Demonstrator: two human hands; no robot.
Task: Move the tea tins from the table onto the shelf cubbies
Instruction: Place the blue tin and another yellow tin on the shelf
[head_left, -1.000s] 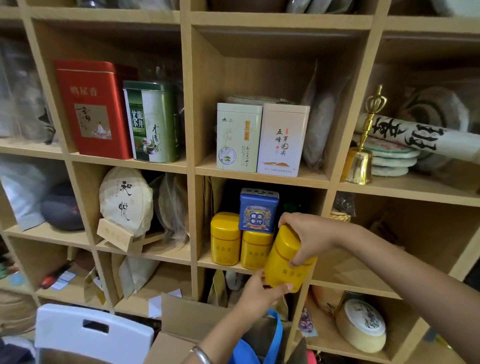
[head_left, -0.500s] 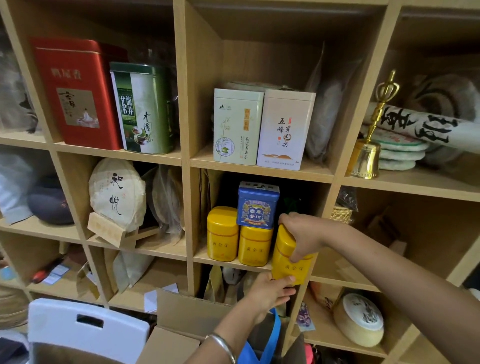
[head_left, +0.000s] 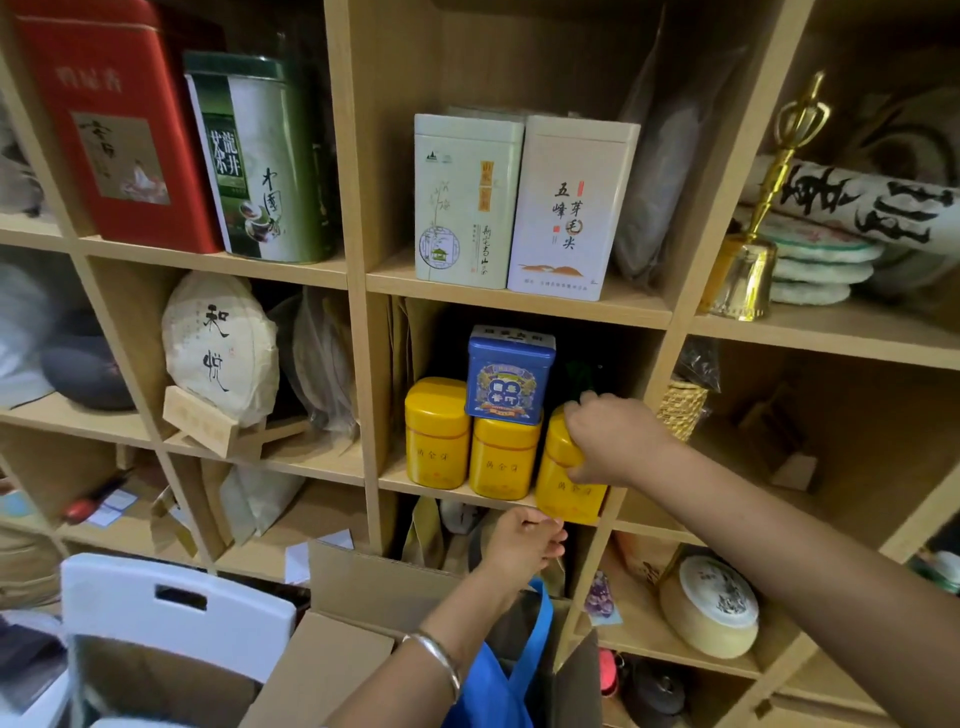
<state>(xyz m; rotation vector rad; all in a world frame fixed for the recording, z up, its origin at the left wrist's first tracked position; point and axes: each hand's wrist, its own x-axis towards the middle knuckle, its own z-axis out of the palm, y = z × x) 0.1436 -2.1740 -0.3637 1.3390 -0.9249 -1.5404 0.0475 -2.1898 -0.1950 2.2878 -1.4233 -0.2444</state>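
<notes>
Right, the wooden shelf (head_left: 358, 270) fills the view, and the middle cubby is already crowded: two yellow tins (head_left: 470, 441) stand side by side on its board with a blue tin (head_left: 510, 376) stacked on them, which leaves only a narrow slot between the second tin and the cubby's right-hand wall. Into that slot goes the third yellow tin (head_left: 566, 491), upright, just beside its neighbour, its base hanging over the front lip of the board rather than sitting fully inside. The cubby to the right has far more open floor, and the one above holds two pale tall tins (head_left: 519, 205) with spare room at their right side. Below, an open cardboard box (head_left: 374, 587) and a blue bag (head_left: 498, 680) sit close under the shelf. The right hand (head_left: 615, 439) reaches in from the right, forearm extended, fingers clamped over the tin's lid and shoulder. The left hand (head_left: 522, 545) comes up from below with a bangle on the wrist, fingertips curled up under the tin's base at the shelf edge.
</notes>
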